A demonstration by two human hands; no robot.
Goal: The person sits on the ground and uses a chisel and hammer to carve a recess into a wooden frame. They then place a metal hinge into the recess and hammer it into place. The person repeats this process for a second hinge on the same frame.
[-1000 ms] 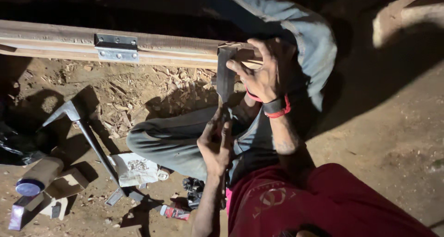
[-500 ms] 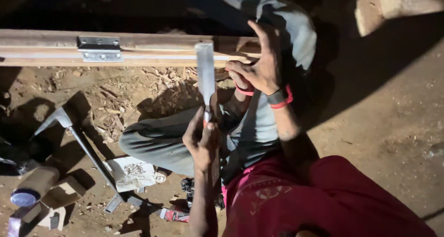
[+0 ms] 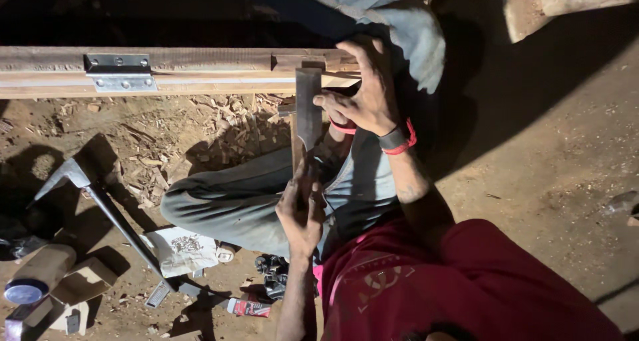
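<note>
Bare earth underfoot point(image 3: 546, 181), brown, dusty, lit hard from above, dark beyond. Littered with wood chips point(image 3: 200, 125) below a long plank point(image 3: 219, 71) laid across the top, a metal hinge point(image 3: 121, 73) screwed to it. Sat cross-legged against the plank, grey trouser leg point(image 3: 233, 204) folded beneath. Held a try square point(image 3: 308, 108) upright against the plank's edge, blade flat on the wood. Right hand point(image 3: 363, 91) spread over plank and blade, fingers pressing them together. Left hand point(image 3: 301, 211) closed round the square's lower end, perhaps its stock, though dim there. Hammer point(image 3: 100, 204) lay on the dirt to the left, well apart, near a paper bag point(image 3: 181, 250), a cardboard box point(image 3: 76, 284) and a roll point(image 3: 36, 274). Pale block point(image 3: 559, 1) at upper right.
</note>
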